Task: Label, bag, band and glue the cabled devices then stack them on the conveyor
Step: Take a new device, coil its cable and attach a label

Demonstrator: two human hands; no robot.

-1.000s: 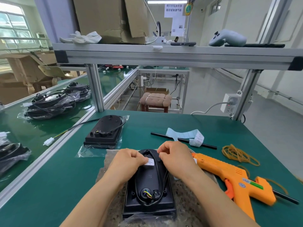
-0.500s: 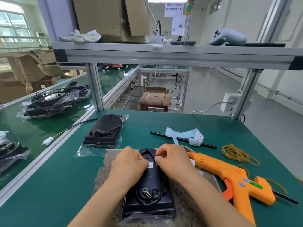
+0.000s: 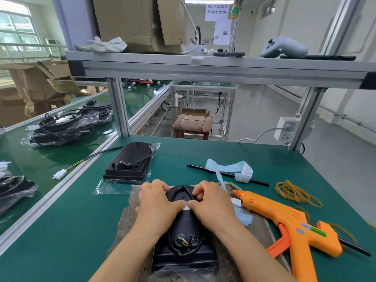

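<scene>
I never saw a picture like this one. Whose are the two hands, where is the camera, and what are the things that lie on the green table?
No machine here: a person works with bare hands, and the camera sits on their head, looking down. The left hand and right hand grip a black device, their thumbs meeting on a small white label. On the green table lie an orange glue gun, rubber bands, a strip of labels and a second device on a plastic bag.
</scene>
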